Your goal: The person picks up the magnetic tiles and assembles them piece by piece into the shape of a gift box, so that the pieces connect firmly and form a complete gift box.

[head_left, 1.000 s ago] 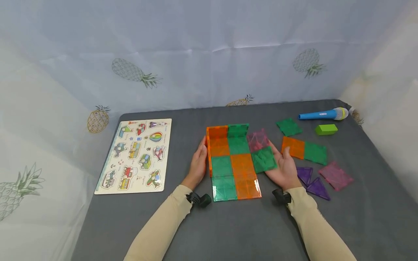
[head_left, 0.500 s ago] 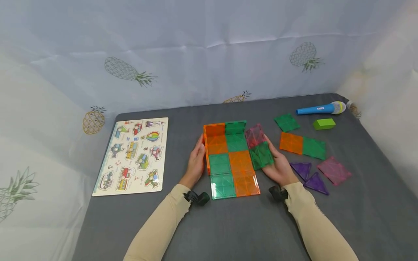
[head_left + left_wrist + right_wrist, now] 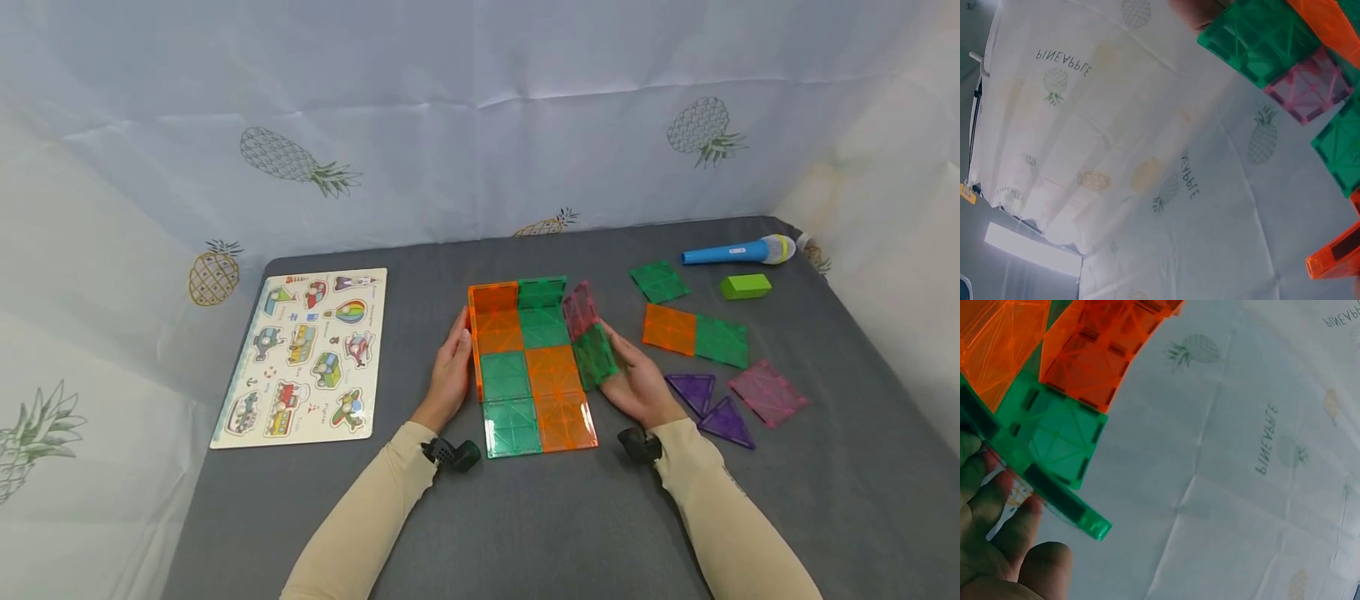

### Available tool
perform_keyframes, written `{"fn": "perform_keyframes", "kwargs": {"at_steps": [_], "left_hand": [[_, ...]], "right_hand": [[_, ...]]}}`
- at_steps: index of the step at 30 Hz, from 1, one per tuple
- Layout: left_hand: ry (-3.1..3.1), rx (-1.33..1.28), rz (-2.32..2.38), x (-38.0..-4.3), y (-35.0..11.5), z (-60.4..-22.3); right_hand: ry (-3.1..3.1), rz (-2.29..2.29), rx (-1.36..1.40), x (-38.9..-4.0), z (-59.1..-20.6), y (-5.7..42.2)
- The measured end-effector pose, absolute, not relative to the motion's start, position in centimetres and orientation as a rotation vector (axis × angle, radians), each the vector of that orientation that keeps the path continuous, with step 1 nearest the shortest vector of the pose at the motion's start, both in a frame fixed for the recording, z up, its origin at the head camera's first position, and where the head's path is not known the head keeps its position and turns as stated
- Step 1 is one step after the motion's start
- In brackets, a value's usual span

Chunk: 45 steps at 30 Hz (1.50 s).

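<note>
— At the near edge, what lies flat?

— Floor point(image 3: 553, 369): six tiles, green and orange.

— Grip state?

— Left hand point(image 3: 448, 375) clasps nothing; it lies along the outside of the left wall point(image 3: 476, 358). Right hand point(image 3: 643, 387) is not closed round anything either; per the right wrist view, its fingers back the outer face of the pair point(image 3: 590, 342), green tile nearer, pink beyond.

— What changed?

— The pair's tilt. One second ago: skewed, splayed outward. Half a second ago: lined up with the floor's right edge, leaning well out. Now steeper along that edge, though not upright. Floor and left wall look unchanged.

— Meaning?

— Judgement: the right side is going from loose flap to third wall, facing the left one. Pair likely needs the right hand's support for now. Whether its lower edge has caught on the floor: cannot tell.

— Farther off?

— Puzzle board point(image 3: 318, 427) well to the left. To the right, apart from the build: purple triangles point(image 3: 726, 422), pink square point(image 3: 768, 393), orange-and-green strip point(image 3: 671, 330). Back wall point(image 3: 542, 293) stands at the floor's far edge. Beyond the strip: green square point(image 3: 659, 282), block point(image 3: 745, 287), mic point(image 3: 738, 252). Last, the curtain point(image 3: 420, 175).
</note>
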<state>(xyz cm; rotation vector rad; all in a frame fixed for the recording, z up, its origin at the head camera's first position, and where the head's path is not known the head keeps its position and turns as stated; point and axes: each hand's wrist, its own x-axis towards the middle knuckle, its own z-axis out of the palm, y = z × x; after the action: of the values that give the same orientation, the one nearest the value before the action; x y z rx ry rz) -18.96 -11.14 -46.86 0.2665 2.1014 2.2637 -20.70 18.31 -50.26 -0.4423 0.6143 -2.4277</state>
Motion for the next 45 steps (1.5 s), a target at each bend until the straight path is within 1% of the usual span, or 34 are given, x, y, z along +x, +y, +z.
{"fn": "perform_keyframes", "kwargs": {"at_steps": [7, 16, 20, 23, 28, 33, 36, 41, 45], "left_hand": [[2.127, 0.273, 2.253, -18.9, -11.1, -46.8], [2.118, 0.281, 2.274, -18.7, -10.9, -46.9], [2.109, 0.271, 2.275, -18.6, -10.9, -47.1], [2.122, 0.247, 2.265, -18.5, -11.1, -47.3], [2.147, 0.251, 2.238, -18.6, -11.7, -47.3], [2.166, 0.249, 2.214, -18.7, -11.7, -47.4], [2.162, 0.256, 2.226, -18.7, -11.6, -47.4], [2.153, 0.279, 2.241, -18.8, -11.4, -47.0], [2.162, 0.269, 2.220, -18.9, -11.3, -46.7]], "right_hand": [[0.909, -2.372, -0.432, -20.6, -50.4, 18.4], [0.942, -2.373, -0.436, -20.4, -50.5, 18.5], [1.193, -2.304, -0.425, -20.0, -49.9, 18.1], [1.633, -2.123, -0.495, -19.4, -49.7, 17.3], [2.282, -1.617, -0.600, -18.0, -49.0, 16.3], [2.492, -1.294, -0.658, -16.7, -49.3, 16.8], [2.561, -1.238, -0.758, -15.8, -49.7, 17.2], [2.676, -1.110, -1.005, -14.5, -49.3, 17.2], [2.768, -0.914, -1.047, -14.1, -48.7, 16.9]]}}
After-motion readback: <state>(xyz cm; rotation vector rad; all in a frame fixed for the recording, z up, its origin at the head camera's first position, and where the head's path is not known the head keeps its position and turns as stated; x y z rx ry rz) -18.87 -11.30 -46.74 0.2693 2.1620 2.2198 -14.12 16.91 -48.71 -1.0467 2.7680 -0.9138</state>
